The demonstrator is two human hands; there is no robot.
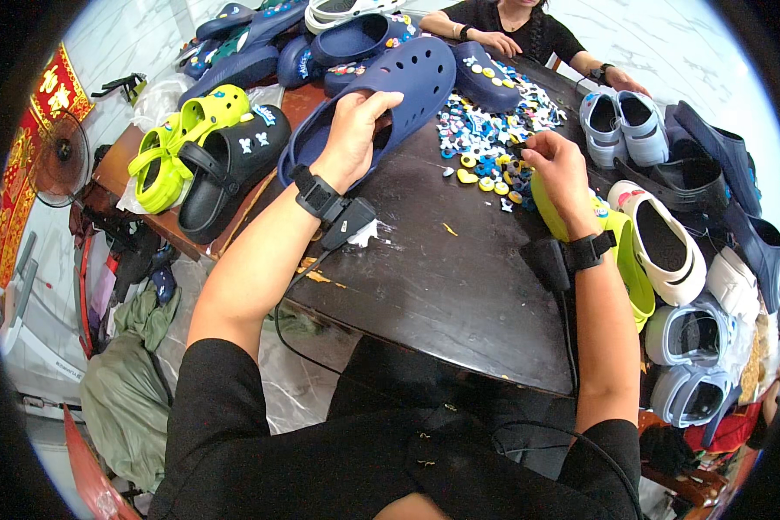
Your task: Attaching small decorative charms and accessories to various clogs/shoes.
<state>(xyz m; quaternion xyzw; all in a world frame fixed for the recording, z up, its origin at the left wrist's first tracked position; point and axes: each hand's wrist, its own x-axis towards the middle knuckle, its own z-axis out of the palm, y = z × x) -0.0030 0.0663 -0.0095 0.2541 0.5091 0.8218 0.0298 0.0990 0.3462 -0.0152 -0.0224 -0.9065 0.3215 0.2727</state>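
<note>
Our left hand (355, 130) grips a navy clog (381, 95) above the table (442, 277); our right hand (556, 165) pinches a small charm from the colourful pile (485, 130) just beside it.

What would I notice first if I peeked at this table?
The big navy blue foam clog with holes, gripped by the left hand over the dark wooden table. Beside it lies a bright pile of small colourful shoe charms, where the right hand picks. Lime-green clogs glow at the left edge.
</note>
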